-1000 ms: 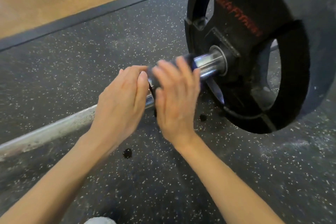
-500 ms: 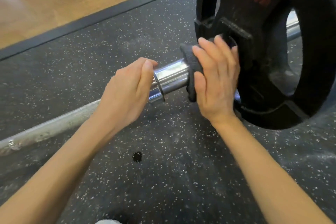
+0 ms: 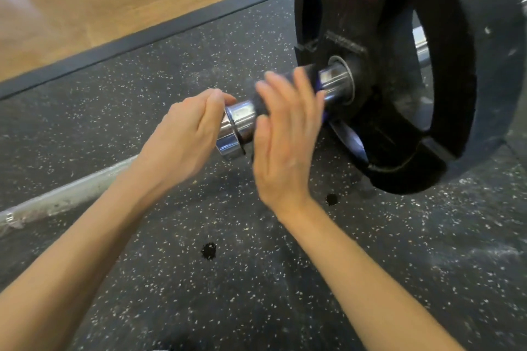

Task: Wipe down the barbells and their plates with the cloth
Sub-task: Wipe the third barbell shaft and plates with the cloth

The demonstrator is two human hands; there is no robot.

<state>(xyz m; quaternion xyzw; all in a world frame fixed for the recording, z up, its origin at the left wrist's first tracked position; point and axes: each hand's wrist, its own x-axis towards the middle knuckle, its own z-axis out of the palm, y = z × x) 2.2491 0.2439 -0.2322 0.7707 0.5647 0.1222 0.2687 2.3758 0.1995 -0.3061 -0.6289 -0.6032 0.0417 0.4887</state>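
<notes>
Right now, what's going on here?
A person is wiping a barbell sleeve. The right hand presses a dark cloth round the sleeve, near the black plate. The left hand steadies the bar just inboard of the sleeve collar. The right hand is blurred, so its grip is unclear.

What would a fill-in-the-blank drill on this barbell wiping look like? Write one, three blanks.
1. The right hand presses a dark ____ around the chrome sleeve.
2. The left hand holds the sleeve's free ____.
3. The black plate stands on a speckled rubber ____.

Missing words: cloth; end; floor
</notes>
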